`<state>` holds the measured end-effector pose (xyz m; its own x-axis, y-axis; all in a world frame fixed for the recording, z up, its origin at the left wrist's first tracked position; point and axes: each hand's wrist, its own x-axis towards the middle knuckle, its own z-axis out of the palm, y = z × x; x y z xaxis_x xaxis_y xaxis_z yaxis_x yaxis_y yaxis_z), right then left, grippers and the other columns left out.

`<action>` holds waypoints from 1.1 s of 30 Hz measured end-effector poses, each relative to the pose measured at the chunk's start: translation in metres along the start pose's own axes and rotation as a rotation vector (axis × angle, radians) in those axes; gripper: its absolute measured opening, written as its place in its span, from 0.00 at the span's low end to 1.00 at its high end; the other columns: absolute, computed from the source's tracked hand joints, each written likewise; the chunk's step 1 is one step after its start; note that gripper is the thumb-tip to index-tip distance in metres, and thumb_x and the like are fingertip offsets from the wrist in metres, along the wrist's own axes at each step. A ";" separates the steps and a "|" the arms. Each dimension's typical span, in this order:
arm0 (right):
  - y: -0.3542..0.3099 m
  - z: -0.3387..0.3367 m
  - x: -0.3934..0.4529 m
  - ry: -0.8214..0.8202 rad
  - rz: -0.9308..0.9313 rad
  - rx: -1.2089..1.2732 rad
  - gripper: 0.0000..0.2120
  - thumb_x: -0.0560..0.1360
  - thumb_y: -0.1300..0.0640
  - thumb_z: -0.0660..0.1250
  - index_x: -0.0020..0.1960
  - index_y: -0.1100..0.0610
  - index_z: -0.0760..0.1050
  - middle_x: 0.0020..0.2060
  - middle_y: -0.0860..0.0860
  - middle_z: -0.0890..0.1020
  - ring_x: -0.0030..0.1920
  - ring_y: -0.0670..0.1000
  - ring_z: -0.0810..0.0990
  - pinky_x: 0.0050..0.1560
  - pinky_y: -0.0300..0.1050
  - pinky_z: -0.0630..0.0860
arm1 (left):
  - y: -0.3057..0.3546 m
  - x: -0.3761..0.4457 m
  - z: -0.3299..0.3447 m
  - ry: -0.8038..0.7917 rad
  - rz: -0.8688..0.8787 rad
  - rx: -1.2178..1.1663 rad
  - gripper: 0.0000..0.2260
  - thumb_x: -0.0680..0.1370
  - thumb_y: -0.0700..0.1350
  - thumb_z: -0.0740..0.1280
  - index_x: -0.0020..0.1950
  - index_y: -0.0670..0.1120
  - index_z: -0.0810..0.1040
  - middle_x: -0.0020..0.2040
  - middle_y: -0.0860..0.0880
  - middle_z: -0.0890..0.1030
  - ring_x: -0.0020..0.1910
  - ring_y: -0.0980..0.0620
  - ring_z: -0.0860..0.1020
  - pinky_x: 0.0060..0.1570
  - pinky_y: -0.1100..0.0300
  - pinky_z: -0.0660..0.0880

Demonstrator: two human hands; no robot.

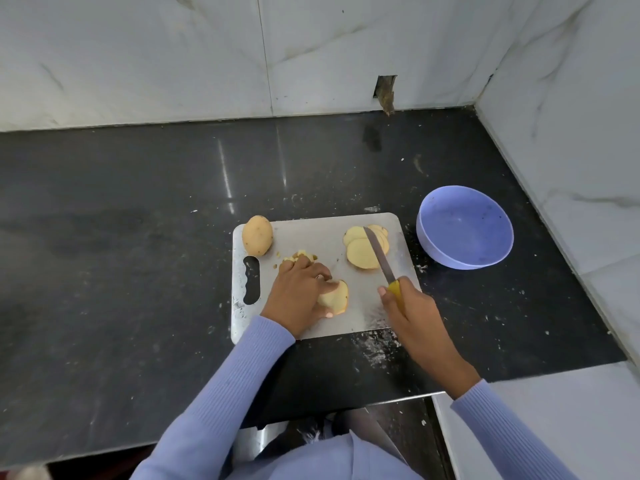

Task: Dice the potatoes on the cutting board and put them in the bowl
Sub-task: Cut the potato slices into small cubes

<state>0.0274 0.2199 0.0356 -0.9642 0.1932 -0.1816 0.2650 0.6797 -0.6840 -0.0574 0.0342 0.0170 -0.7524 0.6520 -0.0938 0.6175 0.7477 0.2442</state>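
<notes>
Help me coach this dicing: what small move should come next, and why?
Probably bring the knife over to the potato piece under the left hand and cut it. The right hand holds the blade over the slices, and the bowl holds no potato yet.

left hand (298,295) pressing flat, right hand (410,308) gripping
</notes>
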 end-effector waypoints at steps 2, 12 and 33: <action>0.000 0.002 -0.009 -0.045 0.025 0.041 0.12 0.81 0.49 0.54 0.43 0.53 0.66 0.32 0.53 0.73 0.30 0.47 0.70 0.31 0.45 0.70 | 0.002 -0.004 0.004 0.099 0.005 -0.051 0.20 0.70 0.55 0.72 0.60 0.52 0.80 0.59 0.52 0.77 0.59 0.46 0.71 0.52 0.56 0.56; -0.007 0.020 -0.026 -0.178 0.001 -0.248 0.10 0.83 0.48 0.47 0.51 0.53 0.63 0.32 0.49 0.73 0.30 0.47 0.71 0.32 0.41 0.66 | 0.030 -0.014 0.031 0.309 -0.213 -0.013 0.14 0.68 0.52 0.75 0.47 0.45 0.83 0.50 0.47 0.81 0.48 0.46 0.76 0.45 0.51 0.73; -0.024 0.031 -0.018 -0.207 0.070 -0.478 0.12 0.84 0.50 0.45 0.52 0.55 0.62 0.33 0.48 0.70 0.31 0.46 0.70 0.29 0.41 0.61 | 0.038 -0.012 0.042 0.462 -0.251 -0.072 0.11 0.67 0.50 0.77 0.44 0.45 0.84 0.50 0.46 0.81 0.49 0.46 0.76 0.41 0.53 0.72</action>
<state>0.0381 0.1786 0.0335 -0.9128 0.1383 -0.3844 0.2562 0.9267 -0.2750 -0.0157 0.0602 -0.0135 -0.9078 0.3187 0.2728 0.4003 0.8526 0.3360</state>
